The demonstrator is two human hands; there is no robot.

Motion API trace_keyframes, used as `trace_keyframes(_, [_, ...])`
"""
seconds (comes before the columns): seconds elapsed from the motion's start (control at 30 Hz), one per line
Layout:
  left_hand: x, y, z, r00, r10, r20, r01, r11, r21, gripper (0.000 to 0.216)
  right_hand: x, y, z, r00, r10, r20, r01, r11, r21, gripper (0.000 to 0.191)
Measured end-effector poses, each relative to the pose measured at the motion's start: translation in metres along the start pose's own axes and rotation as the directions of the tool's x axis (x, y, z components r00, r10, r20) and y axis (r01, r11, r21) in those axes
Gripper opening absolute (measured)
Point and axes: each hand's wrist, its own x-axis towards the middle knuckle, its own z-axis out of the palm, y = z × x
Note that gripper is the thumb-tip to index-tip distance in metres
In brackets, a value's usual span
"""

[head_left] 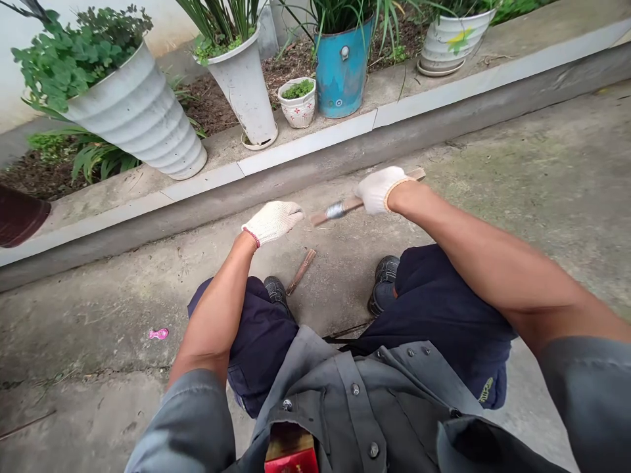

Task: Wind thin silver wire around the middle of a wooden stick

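Both my hands wear white knitted gloves. My right hand [380, 189] is wrapped round a wooden stick [355, 203], whose far end sticks out behind the wrist. Silvery wire [336, 209] is wound in a tight coil near the stick's front end. Just left of that end, my left hand [274, 221] is closed, fingers pinched together, apart from the stick. Whatever it may pinch is too small to make out. A second, shorter piece of wood [301, 270] lies on the concrete between my shoes, below my left hand.
A low tiled kerb [308, 148] runs across ahead. On it stand a ribbed white planter [140, 115], a tall white pot [244, 92], a small patterned pot [298, 108] and a blue bucket [344, 72]. A pink scrap [158, 334] lies on the ground at left.
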Motion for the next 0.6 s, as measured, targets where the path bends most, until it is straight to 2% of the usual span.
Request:
trace_keyframes(0.07, [-0.001,0.000,-0.001,1.000,0.004,0.011,-0.005,1.000,0.022,0.034,-0.008,-0.005,0.003,0.982,-0.132,0.133,0.141,0.988,-0.060,0.016])
trace_keyframes(0.13, [-0.001,0.000,-0.001,1.000,0.000,0.026,0.000,1.000,0.011,0.033,-0.014,-0.004,0.007,0.921,-0.320,0.222,0.319,0.947,0.041,0.011])
trace_keyframes(0.23, [0.000,-0.003,0.001,1.000,-0.006,0.016,0.007,0.998,-0.055,0.034,-0.017,0.004,0.008,0.838,-0.497,0.223,0.447,0.861,0.242,0.017])
trace_keyframes(0.3, [0.003,-0.007,0.004,1.000,0.020,0.010,-0.019,0.994,-0.111,0.032,-0.017,0.009,0.004,0.840,-0.520,0.155,0.453,0.829,0.327,0.022])
trace_keyframes(0.37, [0.004,-0.008,0.006,1.000,0.023,0.010,-0.021,0.986,-0.167,0.029,-0.018,0.010,-0.002,0.872,-0.488,0.043,0.434,0.809,0.396,0.027])
trace_keyframes(0.43, [0.005,-0.007,0.006,1.000,0.007,-0.008,-0.009,0.976,-0.217,0.031,-0.016,0.008,-0.009,0.917,-0.392,-0.070,0.377,0.800,0.467,0.029])
trace_keyframes(0.53, [0.003,0.000,0.004,0.999,0.020,-0.042,-0.029,0.968,-0.251,0.037,-0.007,0.006,-0.017,0.969,-0.159,-0.189,0.236,0.827,0.511,0.033])
trace_keyframes(0.6, [0.002,0.003,0.002,1.000,0.018,-0.019,-0.022,0.971,-0.238,0.036,0.002,0.009,-0.019,0.960,0.023,-0.278,0.116,0.874,0.472,0.040])
